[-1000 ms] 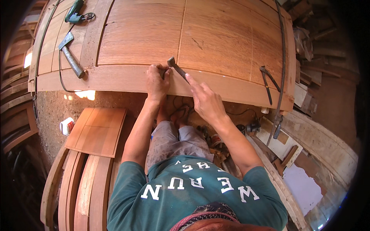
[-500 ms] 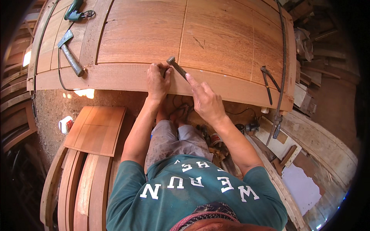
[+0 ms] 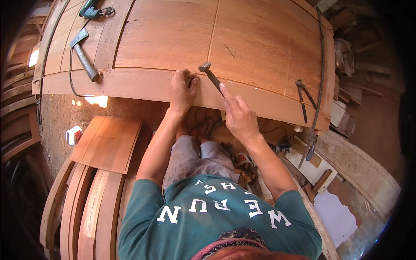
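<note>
My right hand (image 3: 241, 117) grips a hammer (image 3: 212, 79) by its handle, the index finger stretched along it. The hammer's head hangs over the near rail of a large brown wooden panel (image 3: 147, 82), to the right of my left hand and apart from it. My left hand (image 3: 182, 92) rests on that same rail with thumb and fingers pinched together. Whatever sits between those fingertips is too small and shaded to name.
A hatchet (image 3: 85, 60) and a green power drill (image 3: 91, 10) lie on the panel's left part. Pincers (image 3: 305, 97) and a long bar clamp (image 3: 321, 65) are at its right. Below left, a smaller panel (image 3: 106, 145) lies on stacked boards (image 3: 106, 208).
The hammer and my right hand have shifted a little to the right, widening the gap to my left hand. My left hand keeps its pinch on the rail. The whole view has shifted slightly.
</note>
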`<state>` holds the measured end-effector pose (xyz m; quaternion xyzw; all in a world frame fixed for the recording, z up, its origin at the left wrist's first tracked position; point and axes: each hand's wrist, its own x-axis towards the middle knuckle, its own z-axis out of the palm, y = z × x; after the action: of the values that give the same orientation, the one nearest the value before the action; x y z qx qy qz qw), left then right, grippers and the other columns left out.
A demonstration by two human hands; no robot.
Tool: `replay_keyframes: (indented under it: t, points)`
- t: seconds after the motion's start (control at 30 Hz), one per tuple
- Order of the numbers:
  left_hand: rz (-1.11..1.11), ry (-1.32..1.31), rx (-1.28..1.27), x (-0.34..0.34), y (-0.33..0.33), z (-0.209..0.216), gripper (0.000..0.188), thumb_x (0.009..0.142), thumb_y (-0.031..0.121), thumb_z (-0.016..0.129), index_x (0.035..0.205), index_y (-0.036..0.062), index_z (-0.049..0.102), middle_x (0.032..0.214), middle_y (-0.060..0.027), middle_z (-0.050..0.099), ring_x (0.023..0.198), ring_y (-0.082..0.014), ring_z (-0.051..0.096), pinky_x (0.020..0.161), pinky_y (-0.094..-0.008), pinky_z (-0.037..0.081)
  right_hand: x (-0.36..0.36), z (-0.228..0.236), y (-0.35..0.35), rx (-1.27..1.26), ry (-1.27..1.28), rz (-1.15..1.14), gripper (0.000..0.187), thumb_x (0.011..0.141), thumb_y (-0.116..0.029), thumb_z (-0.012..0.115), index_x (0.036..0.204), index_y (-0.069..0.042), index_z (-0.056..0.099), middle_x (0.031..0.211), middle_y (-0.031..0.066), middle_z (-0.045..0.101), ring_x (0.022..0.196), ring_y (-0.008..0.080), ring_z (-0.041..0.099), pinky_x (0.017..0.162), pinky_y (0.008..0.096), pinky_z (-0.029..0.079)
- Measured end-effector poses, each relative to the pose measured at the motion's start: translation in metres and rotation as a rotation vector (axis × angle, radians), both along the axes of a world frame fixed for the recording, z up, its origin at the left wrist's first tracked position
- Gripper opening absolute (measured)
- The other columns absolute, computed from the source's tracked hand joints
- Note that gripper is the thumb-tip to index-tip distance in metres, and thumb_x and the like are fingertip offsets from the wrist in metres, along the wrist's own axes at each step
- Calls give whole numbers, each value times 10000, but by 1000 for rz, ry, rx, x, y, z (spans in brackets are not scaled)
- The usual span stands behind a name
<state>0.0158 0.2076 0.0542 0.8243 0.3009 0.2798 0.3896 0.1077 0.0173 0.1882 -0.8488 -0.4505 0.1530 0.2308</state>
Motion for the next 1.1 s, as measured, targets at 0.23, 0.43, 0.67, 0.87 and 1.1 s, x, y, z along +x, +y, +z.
replay_keyframes:
  t: [0.23, 0.43, 0.67, 0.87, 1.1]
  points:
    - [16, 20, 28, 4, 1, 6, 413, 874, 55, 810, 1165, 29, 518, 1000, -133, 746, 979, -380, 665, 876, -481, 509, -1, -7, 3, -128, -71, 52, 715, 951, -26, 646, 1605, -260, 475, 901, 149, 582, 726, 387, 674, 637, 521, 591]
    - [48, 26, -1, 7, 1, 9, 412, 872, 56, 812, 1152, 29, 511, 1002, -138, 752, 978, -380, 665, 874, -479, 511, -5, 0, 5, 42, -88, 57, 717, 958, -26, 634, 1613, -262, 462, 909, 166, 589, 742, 389, 685, 635, 529, 589]
    - [49, -16, -40, 6, 0, 5, 422, 866, 64, 821, 1143, 21, 506, 992, -144, 753, 984, -380, 667, 876, -480, 514, -1, 9, 9, -79, -77, 70, 710, 968, -44, 610, 1622, -266, 444, 896, 170, 586, 772, 398, 706, 645, 517, 598]
    - [30, -29, 36, 5, 2, 2, 423, 872, 51, 812, 1149, 4, 496, 964, -152, 750, 969, -386, 671, 872, -481, 514, 3, 4, 8, -136, -64, 50, 725, 962, -39, 604, 1627, -270, 433, 907, 174, 593, 774, 409, 705, 654, 528, 596]
    - [24, -112, -139, 4, 8, -3, 400, 909, -46, 727, 1202, -12, 457, 1052, -173, 726, 1017, -327, 711, 898, -418, 554, 15, 4, 16, -85, -77, 64, 726, 958, -21, 593, 1624, -263, 437, 898, 165, 595, 700, 407, 664, 652, 534, 583]
